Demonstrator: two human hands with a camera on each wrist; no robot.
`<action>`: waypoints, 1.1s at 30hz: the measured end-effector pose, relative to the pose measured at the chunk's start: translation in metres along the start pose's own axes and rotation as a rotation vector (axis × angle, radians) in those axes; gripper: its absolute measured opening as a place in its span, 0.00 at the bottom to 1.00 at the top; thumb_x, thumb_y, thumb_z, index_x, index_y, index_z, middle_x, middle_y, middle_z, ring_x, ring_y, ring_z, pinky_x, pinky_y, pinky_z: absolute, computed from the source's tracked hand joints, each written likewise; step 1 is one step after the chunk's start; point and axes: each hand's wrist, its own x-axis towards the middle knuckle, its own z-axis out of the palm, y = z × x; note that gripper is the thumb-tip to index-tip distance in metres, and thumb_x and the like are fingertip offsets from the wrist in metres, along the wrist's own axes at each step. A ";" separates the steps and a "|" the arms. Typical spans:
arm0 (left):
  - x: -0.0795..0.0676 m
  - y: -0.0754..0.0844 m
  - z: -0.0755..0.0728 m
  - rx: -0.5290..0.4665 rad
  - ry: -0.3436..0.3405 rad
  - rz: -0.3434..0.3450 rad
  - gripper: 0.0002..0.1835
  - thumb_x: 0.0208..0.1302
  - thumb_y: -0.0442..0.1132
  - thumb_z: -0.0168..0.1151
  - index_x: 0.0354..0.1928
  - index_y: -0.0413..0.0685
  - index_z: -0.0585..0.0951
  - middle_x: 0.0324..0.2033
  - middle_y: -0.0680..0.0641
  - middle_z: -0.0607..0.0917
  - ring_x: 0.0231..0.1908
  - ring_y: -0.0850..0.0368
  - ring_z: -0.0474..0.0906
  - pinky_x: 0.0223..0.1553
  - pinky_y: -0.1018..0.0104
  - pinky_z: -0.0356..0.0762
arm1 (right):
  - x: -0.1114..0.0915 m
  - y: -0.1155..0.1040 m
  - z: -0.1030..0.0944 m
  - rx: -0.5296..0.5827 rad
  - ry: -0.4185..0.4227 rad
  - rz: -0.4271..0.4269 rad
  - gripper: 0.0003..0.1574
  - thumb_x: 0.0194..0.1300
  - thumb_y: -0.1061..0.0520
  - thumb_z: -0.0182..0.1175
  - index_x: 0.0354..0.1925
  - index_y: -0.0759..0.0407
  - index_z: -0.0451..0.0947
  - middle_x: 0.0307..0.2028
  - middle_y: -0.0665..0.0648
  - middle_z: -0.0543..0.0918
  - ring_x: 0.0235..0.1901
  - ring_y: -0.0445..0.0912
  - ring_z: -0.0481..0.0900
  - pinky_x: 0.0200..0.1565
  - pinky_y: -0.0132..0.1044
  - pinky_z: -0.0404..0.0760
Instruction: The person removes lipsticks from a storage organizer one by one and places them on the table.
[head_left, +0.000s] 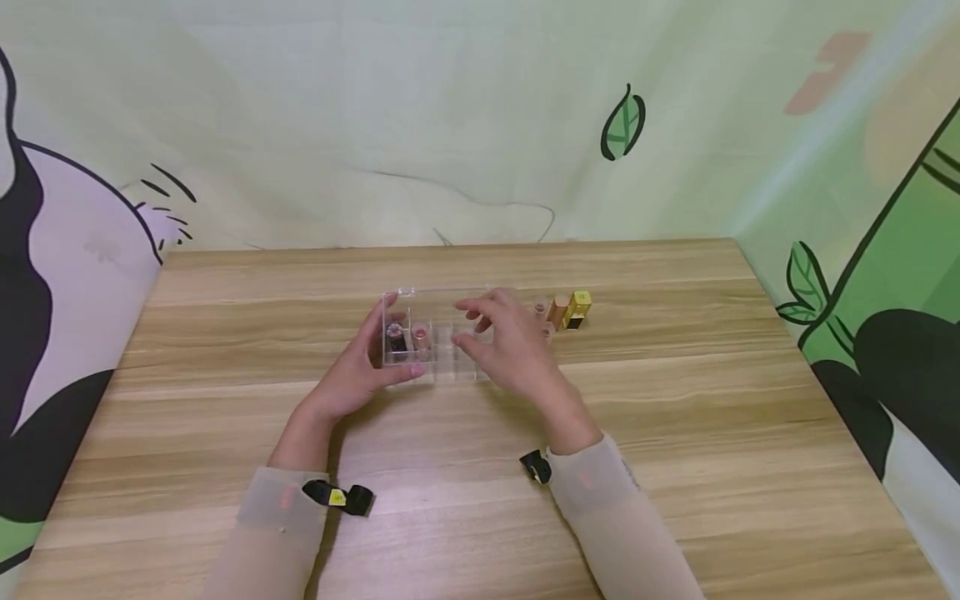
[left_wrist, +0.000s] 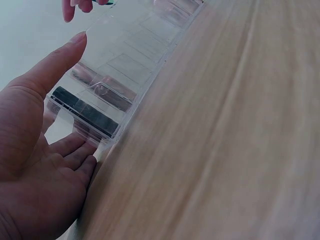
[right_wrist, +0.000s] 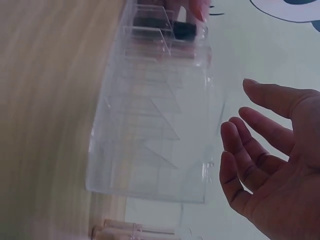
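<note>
A clear plastic organizer with dividers [head_left: 446, 368] stands on the wooden table. My left hand [head_left: 348, 379] grips its left end, thumb along the front and fingers around the far side. Two tubes that look like lipsticks stand in the left compartments: a black one [left_wrist: 85, 112] at the end and a pinkish one [head_left: 420, 337] beside it. Over the right part of the organizer hovers my right hand [head_left: 517, 346], fingers loosely bent and thumb apart, with nothing between them. In the right wrist view the compartments nearest that hand hold no tubes.
Right of the organizer stand a gold tube with a black base [head_left: 577, 310], an orange-brown tube [head_left: 557, 312] and pinkish clear tubes [head_left: 540, 307], partly behind my right hand. A printed cloth [head_left: 450, 125] hangs behind the table's far edge.
</note>
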 end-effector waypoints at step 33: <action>0.000 -0.001 0.001 -0.012 0.011 0.004 0.60 0.56 0.47 0.81 0.79 0.87 0.48 0.78 0.45 0.63 0.78 0.40 0.57 0.78 0.33 0.43 | 0.004 -0.002 0.037 0.010 -0.046 -0.045 0.27 0.71 0.52 0.67 0.66 0.54 0.78 0.62 0.56 0.80 0.57 0.52 0.82 0.59 0.49 0.82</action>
